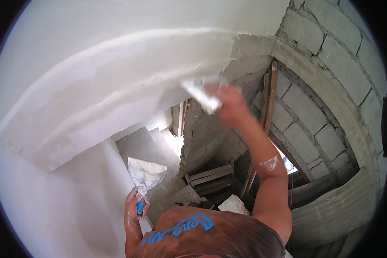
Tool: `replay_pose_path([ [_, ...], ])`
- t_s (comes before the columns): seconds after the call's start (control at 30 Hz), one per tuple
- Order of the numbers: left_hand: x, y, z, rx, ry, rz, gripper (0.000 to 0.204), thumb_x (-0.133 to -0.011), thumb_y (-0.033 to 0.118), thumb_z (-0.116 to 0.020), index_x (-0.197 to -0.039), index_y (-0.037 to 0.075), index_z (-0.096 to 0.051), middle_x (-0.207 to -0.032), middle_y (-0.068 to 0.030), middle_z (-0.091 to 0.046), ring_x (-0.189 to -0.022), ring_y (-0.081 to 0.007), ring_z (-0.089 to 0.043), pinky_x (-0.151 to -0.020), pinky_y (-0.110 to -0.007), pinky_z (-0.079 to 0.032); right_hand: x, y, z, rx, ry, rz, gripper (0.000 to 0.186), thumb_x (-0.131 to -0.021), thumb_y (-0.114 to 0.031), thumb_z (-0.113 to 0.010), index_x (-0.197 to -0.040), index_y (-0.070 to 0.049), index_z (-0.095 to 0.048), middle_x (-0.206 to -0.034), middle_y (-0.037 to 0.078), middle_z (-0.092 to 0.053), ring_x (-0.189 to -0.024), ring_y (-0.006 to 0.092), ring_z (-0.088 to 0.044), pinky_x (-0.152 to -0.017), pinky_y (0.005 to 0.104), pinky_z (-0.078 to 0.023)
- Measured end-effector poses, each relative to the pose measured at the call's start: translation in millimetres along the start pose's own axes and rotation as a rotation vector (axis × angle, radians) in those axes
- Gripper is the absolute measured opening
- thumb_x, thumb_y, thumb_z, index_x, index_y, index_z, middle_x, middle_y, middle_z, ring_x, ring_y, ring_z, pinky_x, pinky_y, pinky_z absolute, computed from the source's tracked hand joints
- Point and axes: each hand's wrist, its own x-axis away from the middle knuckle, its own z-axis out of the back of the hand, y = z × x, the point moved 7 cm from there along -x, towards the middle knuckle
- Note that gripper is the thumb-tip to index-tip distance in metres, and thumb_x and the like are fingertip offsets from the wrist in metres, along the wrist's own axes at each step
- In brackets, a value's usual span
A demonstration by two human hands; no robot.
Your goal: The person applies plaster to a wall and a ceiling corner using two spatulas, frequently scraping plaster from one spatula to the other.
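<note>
My left hand [135, 202] is wrapped round the blue handle of a putty knife [146, 174], whose wide blade points up and carries whitish plaster. Further up and to the right, my right hand [233, 102] grips a plastering trowel [201, 96]; motion blurs both. The trowel's long blade is coated in white and lies close to the lower part of a plastered beam [129, 77]; whether it touches cannot be made out. Pale plaster covers most of the beam, with a bare grey patch [251, 50] at its right end. A white smear marks my right forearm.
A block wall [305, 116] rises on the right, with wooden posts [268, 96] leaning near it. Below are a wooden slatted frame [211, 175], a pale chunk [234, 204] and a grey floor [133, 144]. A smooth white wall [79, 202] stands at the left.
</note>
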Motion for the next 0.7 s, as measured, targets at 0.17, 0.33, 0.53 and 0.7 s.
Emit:
replay_pose_path([
  [0.17, -1, 4, -6, -0.020, -0.055, -0.005, 0.027, -0.093, 0.016, -0.051, -0.117, 0.006, -0.046, -0.073, -0.0176, -0.058, -0.042, -0.0187, -0.047, -0.032, -0.028, -0.037, -139, -32, 93, 0.240, 0.121, 0.089, 0.055, -0.075, -0.001, -0.061, -0.127, -0.022, -0.062, -0.127, 0.005, -0.062, -0.115, 0.0298, -0.058, -0.098, 0.0412, -0.048],
  [0.33, 1, 3, -10, 0.013, -0.106, -0.029, 0.026, -0.093, 0.016, -0.051, -0.117, 0.006, -0.046, -0.074, -0.0181, -0.059, -0.042, -0.0189, -0.047, -0.032, -0.028, -0.037, -185, -18, 99, 0.225, -0.055, -0.021, 0.051, -0.077, -0.006, -0.053, -0.124, -0.021, -0.063, -0.122, 0.008, -0.064, -0.108, 0.0294, -0.061, -0.093, 0.0407, -0.050],
  [0.53, 12, -5, 13, 0.071, 0.013, -0.007, 0.028, -0.093, 0.016, -0.051, -0.119, 0.006, -0.046, -0.074, -0.0174, -0.059, -0.041, -0.0187, -0.048, -0.032, -0.028, -0.036, -193, -25, 99, 0.156, -0.248, -0.216, 0.039, -0.081, -0.008, -0.057, -0.119, -0.006, -0.065, -0.118, 0.022, -0.065, -0.113, 0.0341, -0.060, -0.099, 0.0398, -0.046],
  [0.7, 9, -2, 19, 0.062, 0.019, -0.024, 0.029, -0.093, 0.015, -0.052, -0.120, 0.007, -0.046, -0.074, -0.0163, -0.060, -0.041, -0.0182, -0.048, -0.032, -0.027, -0.036, -175, -5, 67, 0.235, -0.233, -0.049, 0.055, -0.077, -0.003, -0.061, -0.130, -0.020, -0.059, -0.125, 0.008, -0.061, -0.115, 0.0321, -0.057, -0.099, 0.0383, -0.047],
])
